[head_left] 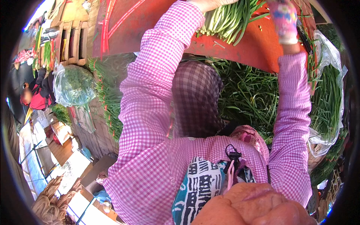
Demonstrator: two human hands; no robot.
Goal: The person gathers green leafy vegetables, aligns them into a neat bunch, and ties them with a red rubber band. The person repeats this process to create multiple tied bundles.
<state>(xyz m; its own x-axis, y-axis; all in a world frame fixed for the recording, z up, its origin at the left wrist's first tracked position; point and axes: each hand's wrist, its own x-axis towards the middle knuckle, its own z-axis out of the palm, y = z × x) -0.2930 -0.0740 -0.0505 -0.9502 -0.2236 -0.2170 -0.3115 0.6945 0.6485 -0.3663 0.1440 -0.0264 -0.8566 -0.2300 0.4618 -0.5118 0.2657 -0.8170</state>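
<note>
Left hand (213, 3) at green stalks (229, 23), gloved right hand (283, 19) near; both grips unclear.

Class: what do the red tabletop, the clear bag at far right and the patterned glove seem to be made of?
Red tabletop: possibly painted wood or metal, fairly matte; the red surface hides its core.
Clear bag: thin glossy plastic, see-through with bright creases.
Patterned glove: probably fabric, from its soft look and pale cuff, though blurred.

No readable text
From my remote post I can read no words, numbers or signs on anything shown.
</note>
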